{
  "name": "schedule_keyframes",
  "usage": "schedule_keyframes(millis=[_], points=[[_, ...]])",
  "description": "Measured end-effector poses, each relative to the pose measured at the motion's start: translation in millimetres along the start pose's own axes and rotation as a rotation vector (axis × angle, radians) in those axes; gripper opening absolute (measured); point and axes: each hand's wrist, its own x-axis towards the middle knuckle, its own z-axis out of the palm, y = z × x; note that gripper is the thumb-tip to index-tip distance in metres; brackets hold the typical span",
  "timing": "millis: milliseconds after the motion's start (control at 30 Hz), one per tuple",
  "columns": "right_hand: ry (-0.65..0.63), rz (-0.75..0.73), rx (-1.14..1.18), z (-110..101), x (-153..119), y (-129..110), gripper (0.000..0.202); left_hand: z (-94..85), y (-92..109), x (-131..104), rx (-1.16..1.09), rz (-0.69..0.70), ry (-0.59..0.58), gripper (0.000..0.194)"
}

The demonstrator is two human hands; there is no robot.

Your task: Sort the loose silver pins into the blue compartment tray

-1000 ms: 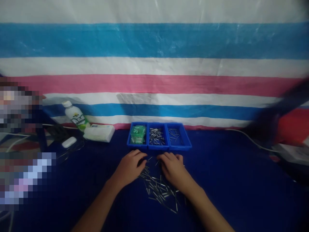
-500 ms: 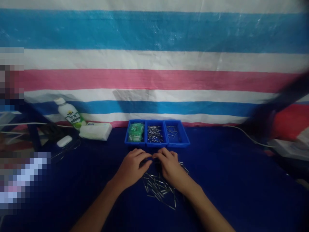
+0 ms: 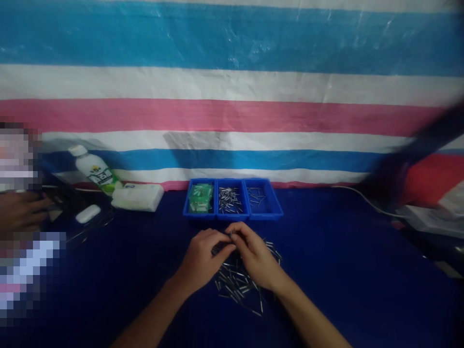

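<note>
Where the loose metal pins [image 3: 239, 285] lie scattered on the dark blue surface [image 3: 326, 270], left hand [image 3: 203, 258] and right hand [image 3: 253, 253] meet, fingers curled, pinching a small bundle of pins [image 3: 221, 247] between them. Blue tray [image 3: 232, 215] just beyond; bottle [image 3: 94, 170] far left.

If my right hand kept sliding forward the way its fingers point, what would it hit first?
The right hand points up and left, where its fingertips already meet the left hand. Past that, probably the blue tray, near its middle compartment, though depth is unclear.
</note>
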Motion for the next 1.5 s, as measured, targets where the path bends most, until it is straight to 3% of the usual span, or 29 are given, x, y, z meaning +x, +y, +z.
schedule_keyframes(millis=[267, 567, 700, 867, 1000, 1133, 1233, 1400, 1500], points=[[0.044, 0.129, 0.274, -1, 7, 0, 0.016, -4.2, -3, 1, -0.014, -0.031, 0.034, 0.009], [0.086, 0.125, 0.144, -12, 4, -3, 0.027, -8.8, 4, 1, -0.051, -0.033, 0.06, 0.015], [0.279, 0.259, 0.2, -22, 5, 5, 0.05, -12.7, 3, -1, -0.06, -0.032, 0.076, 0.018], [0.506, 0.364, 0.377, -34, 10, 13, 0.053, -14.3, 1, -3, -0.037, -0.015, 0.091, 0.015], [0.544, 0.338, 0.307, -42, 12, 18, 0.045, -14.1, 2, -2, -0.018, 0.004, 0.089, 0.014], [0.539, 0.302, 0.083, -47, 12, 24, 0.044, -13.5, 1, -2, 0.013, 0.002, 0.077, 0.013], [0.469, 0.197, -0.175, -45, 9, 23, 0.041, -13.0, -4, -1, 0.083, -0.024, 0.095, 0.011], [0.055, -0.109, -0.618, -27, 2, 19, 0.021, -14.2, -13, -2, 0.304, -0.095, 0.049, 0.014], [-0.072, -0.214, -0.823, -14, -1, 24, 0.023, -14.5, -15, -2, 0.374, -0.148, -0.023, 0.018]])
